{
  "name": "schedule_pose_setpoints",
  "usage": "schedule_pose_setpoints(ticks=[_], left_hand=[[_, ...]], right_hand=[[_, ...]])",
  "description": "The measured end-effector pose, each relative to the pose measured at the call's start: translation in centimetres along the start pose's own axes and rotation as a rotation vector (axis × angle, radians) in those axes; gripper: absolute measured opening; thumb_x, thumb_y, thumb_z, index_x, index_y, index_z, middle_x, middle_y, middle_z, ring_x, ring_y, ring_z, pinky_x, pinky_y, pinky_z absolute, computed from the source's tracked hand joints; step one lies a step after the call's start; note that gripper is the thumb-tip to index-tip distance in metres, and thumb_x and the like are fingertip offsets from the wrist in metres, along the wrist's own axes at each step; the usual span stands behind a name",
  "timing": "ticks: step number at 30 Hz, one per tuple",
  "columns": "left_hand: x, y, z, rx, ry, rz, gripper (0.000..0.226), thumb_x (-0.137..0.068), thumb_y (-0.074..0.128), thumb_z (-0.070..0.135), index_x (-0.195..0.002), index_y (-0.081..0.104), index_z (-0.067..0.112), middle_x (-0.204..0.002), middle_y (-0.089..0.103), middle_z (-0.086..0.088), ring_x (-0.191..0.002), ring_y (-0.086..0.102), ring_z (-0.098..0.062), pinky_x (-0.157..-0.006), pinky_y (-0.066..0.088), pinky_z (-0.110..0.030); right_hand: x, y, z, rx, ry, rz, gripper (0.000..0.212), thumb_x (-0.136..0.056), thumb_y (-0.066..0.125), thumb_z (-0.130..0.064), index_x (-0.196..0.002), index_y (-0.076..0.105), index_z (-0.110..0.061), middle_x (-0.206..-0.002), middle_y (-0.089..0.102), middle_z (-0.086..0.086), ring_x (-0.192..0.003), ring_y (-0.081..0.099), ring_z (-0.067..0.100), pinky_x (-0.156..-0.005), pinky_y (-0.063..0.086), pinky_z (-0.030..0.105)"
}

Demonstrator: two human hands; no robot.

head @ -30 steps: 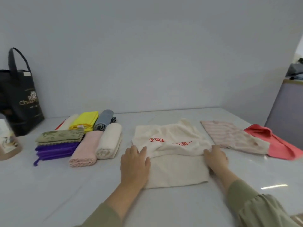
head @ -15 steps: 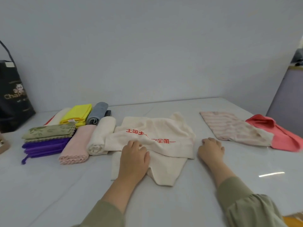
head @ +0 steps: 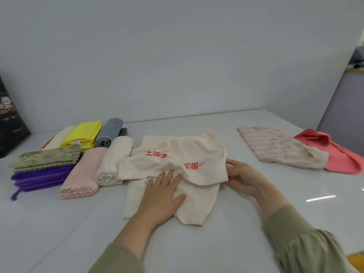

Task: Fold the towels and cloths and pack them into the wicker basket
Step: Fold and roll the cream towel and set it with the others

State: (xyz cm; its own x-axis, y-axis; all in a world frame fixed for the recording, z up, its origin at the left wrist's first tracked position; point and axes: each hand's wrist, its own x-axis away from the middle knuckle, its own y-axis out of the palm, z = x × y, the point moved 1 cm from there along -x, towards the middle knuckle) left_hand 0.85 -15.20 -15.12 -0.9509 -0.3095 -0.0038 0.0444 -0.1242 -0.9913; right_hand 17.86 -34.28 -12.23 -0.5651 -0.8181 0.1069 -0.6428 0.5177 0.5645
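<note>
A cream towel with red print (head: 177, 162) lies rumpled and half folded in the middle of the white table (head: 59, 223). My left hand (head: 161, 196) rests flat on its lower layer, fingers spread. My right hand (head: 242, 177) pinches the towel's right edge between thumb and fingers. To the left lie folded cloths: a cream roll (head: 114, 162), a pink one (head: 82, 174), a green patterned one (head: 47, 157) on a purple one (head: 39, 177), a yellow one (head: 84, 134) and a grey one (head: 109, 132). No wicker basket is in view.
A striped pale towel (head: 275, 146) and a coral cloth (head: 331, 152) lie unfolded at the right. A black bag (head: 9, 119) stands at the far left against the wall. An orange corner (head: 356, 259) shows at the bottom right.
The towel slid left and bunched up against the cream roll. My right hand left the table and took hold of the towel's right edge. My left hand stays pressed on the towel.
</note>
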Motion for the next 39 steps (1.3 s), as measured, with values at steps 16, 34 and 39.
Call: schedule_pose_setpoints(ticks=[16,34,39], left_hand=[[0.2,-0.4,0.9,0.008,-0.094,-0.003,0.059,-0.098,0.025,0.051,-0.152,0.007,0.034,-0.160,-0.008,0.009,-0.147,-0.009,-0.012,-0.119,-0.002,-0.042],[3.2,-1.1,3.0,-0.009,-0.002,-0.212,0.068,-0.094,0.028,0.060,-0.151,-0.004,0.038,-0.157,-0.024,0.004,-0.142,-0.028,-0.020,-0.113,-0.009,-0.060],[6.3,-1.8,0.6,-0.009,0.083,-0.326,0.067,-0.095,0.028,0.059,-0.149,-0.008,0.042,-0.156,-0.025,0.008,-0.142,-0.028,-0.015,-0.115,-0.009,-0.055]], right_hand=[[2.7,-0.6,-1.4,0.593,0.075,-0.192,0.079,-0.073,0.074,-0.007,-0.141,0.039,-0.025,-0.129,0.061,0.007,-0.120,0.057,0.030,-0.089,0.053,0.038],[1.6,2.8,4.7,2.042,0.132,0.196,0.062,-0.096,0.011,-0.057,-0.151,0.008,-0.030,-0.160,0.003,-0.003,-0.147,0.000,0.023,-0.117,0.000,0.053],[-0.1,1.4,3.1,2.131,0.102,0.263,0.058,-0.098,0.010,-0.053,-0.152,0.001,-0.034,-0.161,-0.004,-0.004,-0.148,-0.003,0.022,-0.117,-0.003,0.052]])
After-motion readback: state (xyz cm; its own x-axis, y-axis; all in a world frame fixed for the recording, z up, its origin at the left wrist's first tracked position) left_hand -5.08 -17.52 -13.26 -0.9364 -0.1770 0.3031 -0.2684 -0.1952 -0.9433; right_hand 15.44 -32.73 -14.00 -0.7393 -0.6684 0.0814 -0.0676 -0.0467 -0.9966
